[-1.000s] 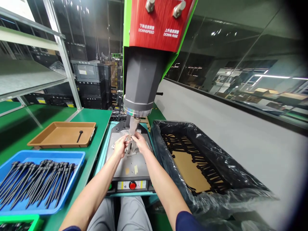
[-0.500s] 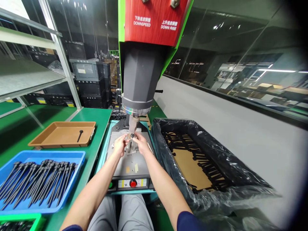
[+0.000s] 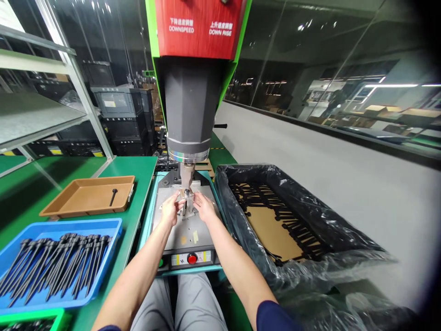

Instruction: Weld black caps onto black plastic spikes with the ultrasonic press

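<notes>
Sitting directly beneath the machine's tip, a small dark part appears to rest in the metal fixture, perhaps for alignment. Left hand and right hand flank it, fingers curved; whether either grip pinches it, I cannot tell. Leftward, a blue tray on the green counter keeps black rods heads-away, likely for orderly reach.

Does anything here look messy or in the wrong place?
Maybe one thing: a single black stick lies alone in the brown tray, while lots of similar ones are bunched in the blue tray. I see nothing spilled or broken.
</notes>
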